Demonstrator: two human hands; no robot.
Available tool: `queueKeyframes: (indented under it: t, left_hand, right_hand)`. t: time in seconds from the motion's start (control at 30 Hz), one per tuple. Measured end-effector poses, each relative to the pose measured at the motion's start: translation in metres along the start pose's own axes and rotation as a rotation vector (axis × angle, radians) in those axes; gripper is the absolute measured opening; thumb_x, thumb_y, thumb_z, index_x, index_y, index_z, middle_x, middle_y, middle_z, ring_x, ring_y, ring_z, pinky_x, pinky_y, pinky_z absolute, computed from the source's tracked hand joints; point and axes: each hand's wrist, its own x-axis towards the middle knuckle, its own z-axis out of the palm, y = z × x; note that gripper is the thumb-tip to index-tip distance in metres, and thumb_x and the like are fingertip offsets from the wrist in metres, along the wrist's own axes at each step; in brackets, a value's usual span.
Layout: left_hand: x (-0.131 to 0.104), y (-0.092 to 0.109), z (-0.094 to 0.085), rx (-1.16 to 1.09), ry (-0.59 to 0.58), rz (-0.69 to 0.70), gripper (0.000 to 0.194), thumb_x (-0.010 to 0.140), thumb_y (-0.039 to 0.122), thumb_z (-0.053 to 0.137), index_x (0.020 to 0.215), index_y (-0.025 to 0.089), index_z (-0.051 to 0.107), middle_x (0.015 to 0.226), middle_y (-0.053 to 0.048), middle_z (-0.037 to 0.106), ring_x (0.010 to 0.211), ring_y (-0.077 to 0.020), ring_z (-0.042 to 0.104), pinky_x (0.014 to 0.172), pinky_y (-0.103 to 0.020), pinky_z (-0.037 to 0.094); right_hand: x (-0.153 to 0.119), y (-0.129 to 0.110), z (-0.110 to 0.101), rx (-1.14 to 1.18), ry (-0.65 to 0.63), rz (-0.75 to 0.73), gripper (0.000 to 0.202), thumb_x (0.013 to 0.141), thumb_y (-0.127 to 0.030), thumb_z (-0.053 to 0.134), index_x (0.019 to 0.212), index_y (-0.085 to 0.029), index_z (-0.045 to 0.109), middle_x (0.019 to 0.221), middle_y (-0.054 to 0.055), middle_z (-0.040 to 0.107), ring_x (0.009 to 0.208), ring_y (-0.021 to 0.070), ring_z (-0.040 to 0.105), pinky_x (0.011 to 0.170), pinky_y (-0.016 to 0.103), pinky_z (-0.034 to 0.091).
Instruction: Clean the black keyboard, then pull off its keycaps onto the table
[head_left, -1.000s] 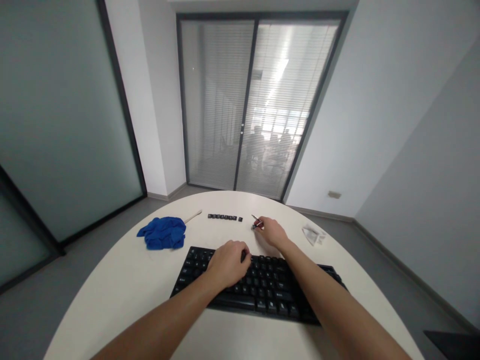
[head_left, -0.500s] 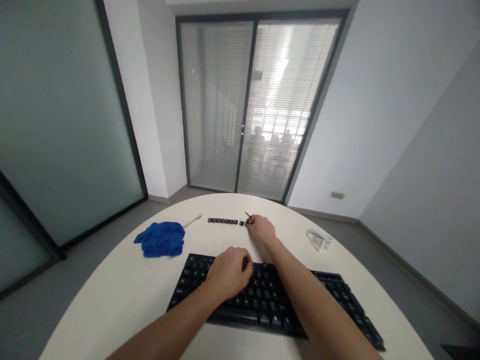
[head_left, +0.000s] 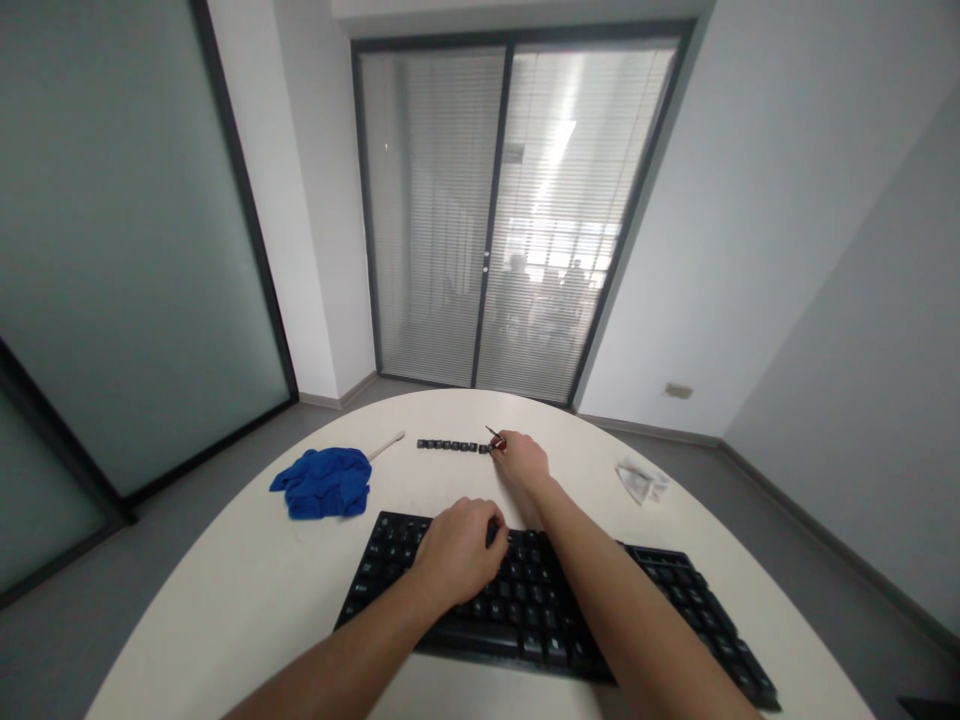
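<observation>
**Right hand [head_left: 521, 460] at the end of a row of small, square black keycaps [head_left: 447, 445]**

The keycaps line up near the far edge of the round, cream-white worktop [head_left: 424, 482]. At the row's right end, the right hand's fingers are closed on a thin, dark, pointed tool [head_left: 494, 435]; whether they also grip a keycap is unclear. The left hand [head_left: 459, 555] rests, fingers curled, over a long black keyboard [head_left: 525, 590] toward the near edge; whether it holds anything cannot be told. By the left edge lies a crumpled bright-blue cloth [head_left: 324, 484], a slim pale stick [head_left: 387, 445] just beside it. A crumpled whitish wrapper [head_left: 640, 482] lies near the right edge.
</observation>
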Motion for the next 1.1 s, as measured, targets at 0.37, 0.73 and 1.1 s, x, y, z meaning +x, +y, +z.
queueKeyframes:
  t: [0.37, 0.73, 1.1]
  left_hand:
    - [-0.001, 0.000, 0.000, -0.004, -0.002, 0.002, 0.020, 0.089, 0.028, 0.048, 0.093, 0.022, 0.066, 0.095, -0.005, 0.070, 0.094, -0.0219, 0.063, 0.083, -0.032, 0.047]
    - [-0.003, 0.001, -0.003, 0.012, -0.034, 0.121, 0.028, 0.088, 0.043, 0.053, 0.101, 0.025, 0.070, 0.097, -0.005, 0.071, 0.096, -0.0244, 0.061, 0.084, -0.035, 0.047]
    - [-0.003, 0.002, -0.003, 0.023, -0.041, 0.127, 0.027, 0.088, 0.042, 0.053, 0.101, 0.024, 0.070, 0.097, -0.006, 0.070, 0.096, -0.0239, 0.061, 0.085, -0.034, 0.047]
  right_hand:
    - [-0.005, 0.001, -0.002, 0.030, -0.007, -0.022, 0.026, 0.086, -0.026, 0.057, 0.109, -0.027, 0.069, 0.102, 0.006, 0.073, 0.096, 0.0202, 0.066, 0.080, 0.029, 0.046]
    - [-0.043, 0.017, -0.041, 0.192, 0.085, -0.066, 0.051, 0.101, -0.044, 0.025, 0.105, -0.019, 0.069, 0.097, 0.009, 0.073, 0.088, 0.0196, 0.067, 0.077, 0.027, 0.046]
    - [-0.102, 0.045, -0.044, 0.781, 0.026, -0.065, 0.049, 0.089, -0.063, 0.043, 0.077, -0.018, 0.059, 0.060, -0.001, 0.059, 0.043, 0.0126, 0.056, 0.044, 0.023, 0.042]
